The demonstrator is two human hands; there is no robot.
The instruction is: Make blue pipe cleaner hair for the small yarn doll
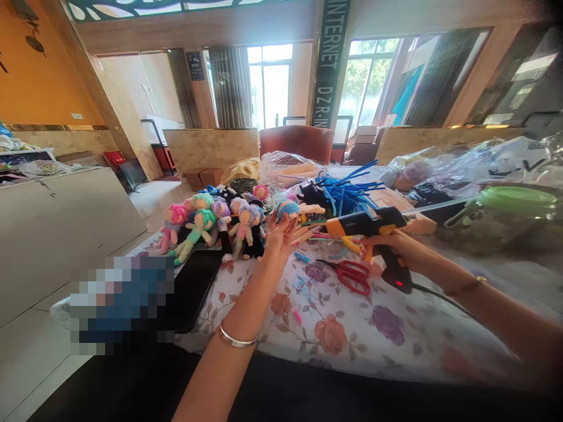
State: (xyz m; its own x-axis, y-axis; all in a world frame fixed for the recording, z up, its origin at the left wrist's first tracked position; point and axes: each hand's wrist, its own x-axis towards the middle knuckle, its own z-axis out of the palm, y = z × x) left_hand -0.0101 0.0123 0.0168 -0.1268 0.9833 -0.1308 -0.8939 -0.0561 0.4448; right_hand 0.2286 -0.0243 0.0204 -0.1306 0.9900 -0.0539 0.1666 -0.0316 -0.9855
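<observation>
A small doll with a blue-haired head (288, 208) is held up in my left hand (280, 237), its fingers wrapped round it. My right hand (398, 245) grips a black and orange glue gun (358, 224) by its handle, with the nozzle pointing left towards the doll. A red light glows on the gun's base. Under the gun, red-handled scissors (353, 275) lie on the flowered cloth. A short blue piece (302, 257) rests left of the scissors. Several finished-looking dolls (202, 225) with pink, green and purple hair are grouped left of my left hand.
Blue fuzzy stems (352, 190) lie in a bundle behind the gun. Clear plastic bags (475, 167) and a green container (519, 202) occupy the right. A black tray-like object (197, 293) lies at the table's left edge. The gun's cord (440, 299) runs beneath my right forearm.
</observation>
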